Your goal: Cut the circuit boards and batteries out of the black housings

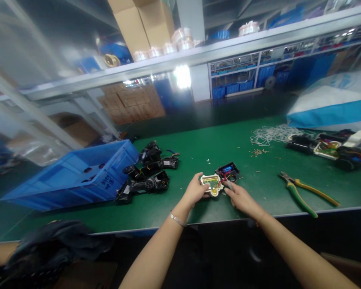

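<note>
Just below and right of the frame's centre, your left hand (195, 189) is gripping the white housing (210, 176) by its left side, and your right hand (241, 198) is pinching a small grey piece (230, 185), too blurred to identify. The housing is probably feeling light and stiff; its circuit board (213, 184) and thin wires (224, 179) are likely proving fragile, so the rim is offering the safest hold.
</note>
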Motion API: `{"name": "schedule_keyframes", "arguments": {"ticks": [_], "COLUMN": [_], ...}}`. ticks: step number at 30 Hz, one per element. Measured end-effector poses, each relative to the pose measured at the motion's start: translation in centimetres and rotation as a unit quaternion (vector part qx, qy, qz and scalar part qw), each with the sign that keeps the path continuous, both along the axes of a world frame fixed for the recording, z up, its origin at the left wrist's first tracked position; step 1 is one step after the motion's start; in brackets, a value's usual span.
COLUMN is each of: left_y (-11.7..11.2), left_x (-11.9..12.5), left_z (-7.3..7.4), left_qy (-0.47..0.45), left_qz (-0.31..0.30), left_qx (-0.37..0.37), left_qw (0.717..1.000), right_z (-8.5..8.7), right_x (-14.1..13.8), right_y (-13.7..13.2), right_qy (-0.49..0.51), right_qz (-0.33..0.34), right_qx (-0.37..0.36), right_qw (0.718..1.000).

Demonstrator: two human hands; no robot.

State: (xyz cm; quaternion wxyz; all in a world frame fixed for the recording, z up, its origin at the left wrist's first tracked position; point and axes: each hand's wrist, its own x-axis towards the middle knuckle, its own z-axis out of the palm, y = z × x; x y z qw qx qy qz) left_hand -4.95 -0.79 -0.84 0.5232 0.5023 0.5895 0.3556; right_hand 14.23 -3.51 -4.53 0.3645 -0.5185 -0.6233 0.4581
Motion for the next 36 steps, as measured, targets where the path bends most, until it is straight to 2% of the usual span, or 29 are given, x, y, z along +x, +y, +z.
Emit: {"name": "schedule_keyframes", "arguments": {"ticks": [2, 6, 10, 13, 21, 25, 31, 36], "left_y": [-0.2, -0.2, 0.3, 0.5, 0.2, 0.2, 0.3, 0.0], "left_x": [0.6, 0.9, 0.6, 0.9, 1.1, 1.0, 1.0, 1.5], "left_z": [-0.6, -1.4, -1.8, -2.0, -1.4, -1.3, -1.4, -0.7], "left_qy": [-0.025, -0.023, 0.006, 0.042, 0.157, 0.168, 0.138, 0.199], "left_qz": [-0.019, -0.020, -0.005, -0.021, -0.055, -0.068, -0.077, -0.090], "left_qx": [-0.028, -0.017, 0.033, 0.059, 0.145, 0.151, 0.140, 0.176], "left_qw": [0.999, 0.999, 0.999, 0.997, 0.975, 0.972, 0.977, 0.960], "right_z": [-0.3, -0.7, -0.9, -0.9, -1.4, -1.4, -1.0, -0.7], "right_x": [0.2, 0.4, 0.3, 0.0, -0.7, -0.7, -0.6, -0.6], "right_y": [0.3, -0.9, -2.2, -2.2, -1.1, -1.2, -1.3, -1.1], "right_qy": [-0.010, -0.013, -0.022, -0.033, -0.033, -0.034, -0.046, -0.068], "right_qz": [-0.031, -0.050, 0.005, 0.033, 0.014, 0.009, 0.010, 0.010], "right_qx": [0.028, 0.029, -0.001, -0.036, -0.062, -0.061, -0.057, -0.057], "right_qw": [0.999, 0.998, 1.000, 0.998, 0.997, 0.998, 0.997, 0.996]}}
